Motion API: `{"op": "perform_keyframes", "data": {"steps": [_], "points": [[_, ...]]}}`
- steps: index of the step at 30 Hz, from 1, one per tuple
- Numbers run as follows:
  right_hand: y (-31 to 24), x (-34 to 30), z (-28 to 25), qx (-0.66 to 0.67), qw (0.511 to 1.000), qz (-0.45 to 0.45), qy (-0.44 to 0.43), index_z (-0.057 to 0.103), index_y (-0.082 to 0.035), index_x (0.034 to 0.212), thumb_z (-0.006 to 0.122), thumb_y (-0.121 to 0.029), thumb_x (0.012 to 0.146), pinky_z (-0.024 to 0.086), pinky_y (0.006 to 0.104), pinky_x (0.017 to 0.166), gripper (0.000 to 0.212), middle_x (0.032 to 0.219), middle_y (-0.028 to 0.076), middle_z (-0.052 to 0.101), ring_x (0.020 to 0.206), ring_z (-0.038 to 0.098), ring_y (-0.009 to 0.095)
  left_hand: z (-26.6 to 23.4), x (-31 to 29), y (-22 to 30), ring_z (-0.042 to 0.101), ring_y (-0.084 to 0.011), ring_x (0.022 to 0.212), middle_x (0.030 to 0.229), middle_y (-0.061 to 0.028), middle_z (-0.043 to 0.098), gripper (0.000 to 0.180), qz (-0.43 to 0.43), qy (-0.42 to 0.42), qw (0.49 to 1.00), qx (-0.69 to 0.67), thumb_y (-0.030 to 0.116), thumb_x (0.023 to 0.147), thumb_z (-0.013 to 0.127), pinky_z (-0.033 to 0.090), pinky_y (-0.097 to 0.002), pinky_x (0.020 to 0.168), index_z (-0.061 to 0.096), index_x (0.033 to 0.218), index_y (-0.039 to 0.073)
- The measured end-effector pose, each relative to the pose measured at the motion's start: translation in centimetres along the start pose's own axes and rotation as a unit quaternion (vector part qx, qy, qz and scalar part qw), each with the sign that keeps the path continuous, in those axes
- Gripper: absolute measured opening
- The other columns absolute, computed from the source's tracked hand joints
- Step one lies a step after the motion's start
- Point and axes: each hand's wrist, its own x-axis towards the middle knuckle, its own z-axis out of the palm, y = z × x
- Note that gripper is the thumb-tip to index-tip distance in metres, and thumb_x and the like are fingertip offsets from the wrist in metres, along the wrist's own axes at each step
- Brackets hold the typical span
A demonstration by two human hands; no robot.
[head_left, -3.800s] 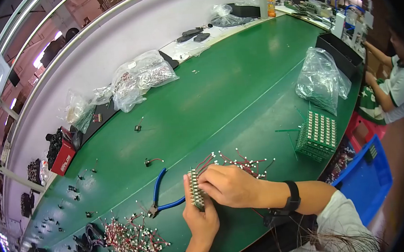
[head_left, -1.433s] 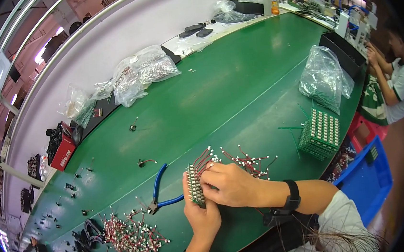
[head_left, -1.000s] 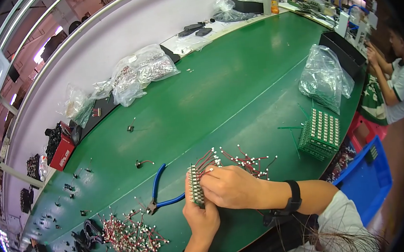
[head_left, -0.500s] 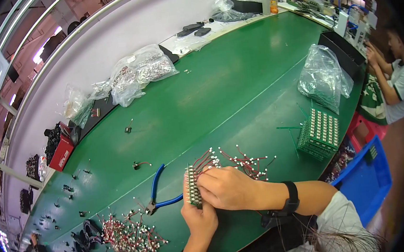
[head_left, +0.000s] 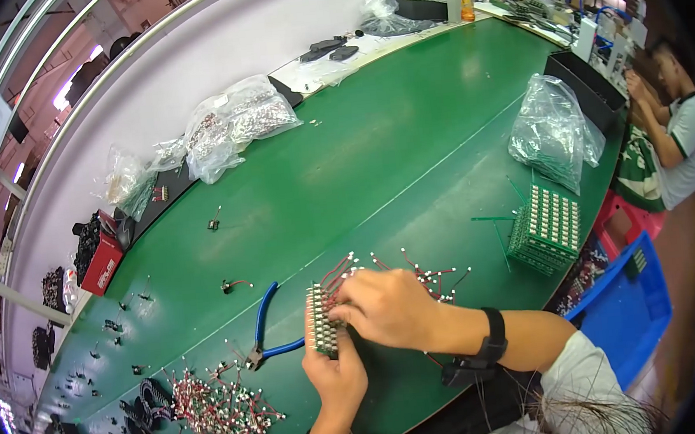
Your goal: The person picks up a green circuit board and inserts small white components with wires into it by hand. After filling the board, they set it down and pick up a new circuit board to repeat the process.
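My left hand (head_left: 338, 376) is closed around the lower part of a narrow green circuit board (head_left: 318, 320) lined with rows of pale connectors, held tilted up over the table. Close against the board's right edge, my right hand (head_left: 395, 305) is closed with its fingertips pinched at the red leads (head_left: 341, 272) with white plugs. Exactly what sits between those fingertips is hidden. More red leads (head_left: 435, 278) lie on the table just beyond my right hand. Blue-handled pliers (head_left: 262, 332) rest open to the left of the board.
A heap of leads (head_left: 224, 414) covers the near left. On the right stand stacked green boards (head_left: 543, 237), a clear bag (head_left: 551, 129) and a blue tray (head_left: 624, 308). Bags of parts (head_left: 240, 127) line the far edge. A co-worker (head_left: 679, 130) sits at the right.
My right hand has shifted slightly left, its fingertips now over the board's edge. At the lower left, another person's hands have drawn back from the small black parts.
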Motion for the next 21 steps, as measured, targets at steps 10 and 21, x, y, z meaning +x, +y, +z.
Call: {"op": "perform_keyframes", "data": {"steps": [10,21], "points": [[4.4,-0.3,1.1,-0.016,0.980,-0.030,-0.198,0.063,-0.005,0.087,0.071,-0.010,0.080,0.048,0.0408,0.076,0.012,0.102,0.010,0.058,0.096,0.059,0.028,-0.9,1.0,-1.1,0.065,-0.0203,0.090,0.109,-0.0140,0.063,0.034,-0.087,0.092,0.979,-0.161,-0.011,0.088,0.049,0.056,-0.0331,0.079,0.046,0.122,-0.004],[0.4,1.3,-2.2,0.240,0.967,0.007,-0.085,0.064,0.000,0.096,0.063,0.002,0.084,0.050,0.0355,0.068,0.012,0.087,0.012,0.063,0.077,0.062,0.029,-0.9,1.0,-0.5,0.064,-0.0145,0.088,0.104,-0.0113,0.065,0.029,-0.103,0.094,0.967,-0.214,-0.006,0.089,0.052,0.051,-0.0277,0.079,0.050,0.118,-0.005]]}}
